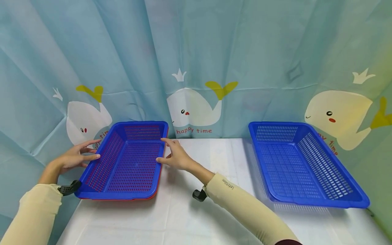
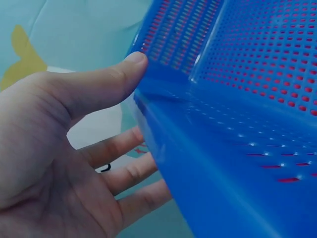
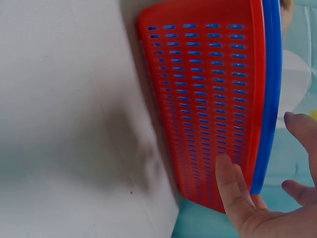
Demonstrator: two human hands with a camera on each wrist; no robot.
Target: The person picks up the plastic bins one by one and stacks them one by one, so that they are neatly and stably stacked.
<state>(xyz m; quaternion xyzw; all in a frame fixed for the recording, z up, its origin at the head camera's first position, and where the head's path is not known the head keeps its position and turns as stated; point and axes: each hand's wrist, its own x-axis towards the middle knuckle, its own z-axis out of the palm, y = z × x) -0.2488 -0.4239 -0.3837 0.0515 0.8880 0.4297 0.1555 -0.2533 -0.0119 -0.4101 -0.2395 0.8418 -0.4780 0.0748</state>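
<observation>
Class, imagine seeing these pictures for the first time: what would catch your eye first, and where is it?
Probably the bright blue basket on the left, nested in a red basket, with the left hand and right hand at its opposite sides. Another blue basket stands out at the right of the white table. Behind them hangs a pale blue curtain printed with white whales.

I'm beside a curtained-off nook: blue whale-print curtains (image 1: pixel 260 54) surround a white table (image 1: pixel 177 214); home or studio, I can't tell.
</observation>
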